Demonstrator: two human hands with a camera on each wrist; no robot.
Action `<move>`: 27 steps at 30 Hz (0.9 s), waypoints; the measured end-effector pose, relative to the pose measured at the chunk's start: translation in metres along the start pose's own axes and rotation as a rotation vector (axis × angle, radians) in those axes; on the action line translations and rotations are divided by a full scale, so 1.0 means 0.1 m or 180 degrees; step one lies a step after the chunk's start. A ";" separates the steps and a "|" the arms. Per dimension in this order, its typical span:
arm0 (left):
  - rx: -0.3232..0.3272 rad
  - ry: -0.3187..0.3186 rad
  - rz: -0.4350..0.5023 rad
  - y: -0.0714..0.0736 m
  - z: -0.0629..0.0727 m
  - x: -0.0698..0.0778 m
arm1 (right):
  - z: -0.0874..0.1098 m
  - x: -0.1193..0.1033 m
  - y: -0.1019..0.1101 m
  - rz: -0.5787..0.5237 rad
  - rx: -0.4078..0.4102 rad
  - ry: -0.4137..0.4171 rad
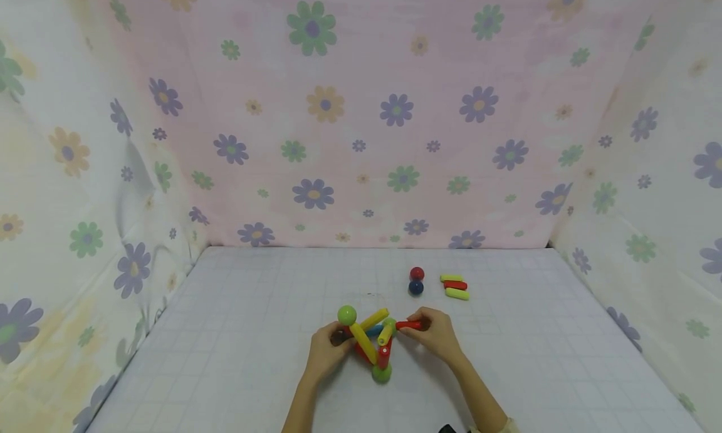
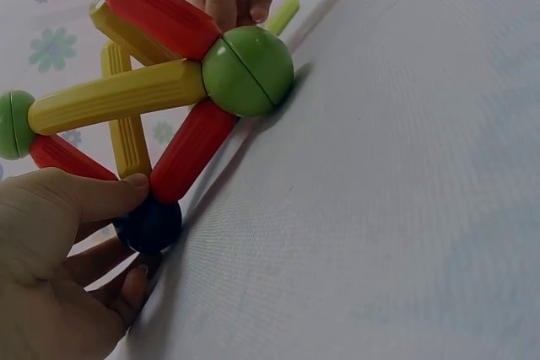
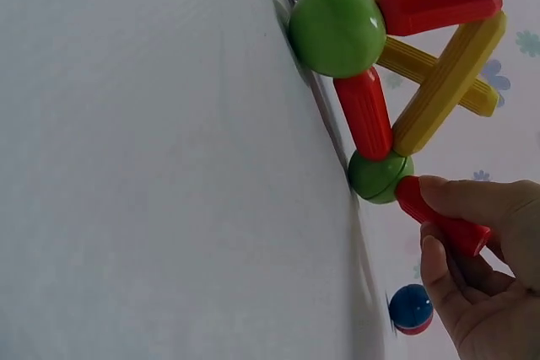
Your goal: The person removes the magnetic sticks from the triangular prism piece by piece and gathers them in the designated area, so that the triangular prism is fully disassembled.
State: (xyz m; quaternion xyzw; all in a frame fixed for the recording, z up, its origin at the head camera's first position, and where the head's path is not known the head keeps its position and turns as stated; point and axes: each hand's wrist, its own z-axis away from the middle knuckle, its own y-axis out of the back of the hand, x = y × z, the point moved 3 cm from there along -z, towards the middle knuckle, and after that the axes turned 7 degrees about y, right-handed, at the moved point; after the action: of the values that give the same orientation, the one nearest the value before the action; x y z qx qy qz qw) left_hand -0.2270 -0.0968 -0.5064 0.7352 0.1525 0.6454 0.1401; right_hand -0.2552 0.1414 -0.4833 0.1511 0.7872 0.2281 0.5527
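Observation:
A structure of coloured rods and balls stands on the table between the hands. My left hand [image 1: 326,351] grips its dark blue ball [image 2: 150,225] at the left base corner, thumb on top and fingers underneath. With thumb and fingers my right hand [image 1: 435,336] pinches a red rod [image 3: 443,218], whose far end meets the right green ball [image 3: 380,176]. Nearest the camera sits another green ball [image 1: 381,373], joined to red rods and a slanting yellow rod [image 1: 363,344]. That yellow rod leads up to a raised green ball [image 1: 346,315].
Behind the structure, a red ball [image 1: 417,274] and a blue ball [image 1: 415,287] lie close together. To their right are two yellow-green rods [image 1: 457,294] and a red rod [image 1: 455,285]. Flowered cloth walls [image 1: 361,119] enclose the white table [image 1: 225,370] at the back and sides.

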 end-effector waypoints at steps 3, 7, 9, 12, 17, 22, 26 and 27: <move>0.0022 -0.0012 -0.0011 0.00 0.00 0.00 | -0.01 -0.04 -0.04 0.0052 0.0067 -0.0006; 0.0041 0.0018 -0.0073 0.01 0.00 0.01 | -0.02 -0.07 -0.07 0.0037 0.0121 0.0039; 0.0043 0.0025 -0.0081 0.01 0.00 0.01 | -0.02 -0.07 -0.07 0.0033 0.0143 0.0055; 0.0044 0.0039 -0.0054 0.01 0.01 0.01 | -0.01 -0.04 -0.07 0.0007 0.0190 0.0059; 0.0042 0.0046 -0.0039 0.01 0.00 0.00 | 0.00 0.06 -0.01 -0.0088 0.0373 0.0025; 0.0047 0.0064 -0.0062 0.01 0.00 0.00 | 0.00 0.15 0.11 -0.0257 0.0414 -0.0198; 0.0055 0.0058 -0.0082 0.01 0.00 0.00 | 0.02 0.23 0.20 -0.0389 0.0292 -0.0356; 0.0059 0.0054 -0.0080 0.01 0.00 0.00 | 0.02 0.25 0.22 -0.0408 0.0270 -0.0363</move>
State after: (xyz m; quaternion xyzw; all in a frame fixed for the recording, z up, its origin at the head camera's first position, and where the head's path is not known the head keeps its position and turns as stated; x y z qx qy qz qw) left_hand -0.2267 -0.0978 -0.5063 0.7291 0.1688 0.6483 0.1400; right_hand -0.2622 0.1726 -0.4925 0.1364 0.7714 0.1497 0.6032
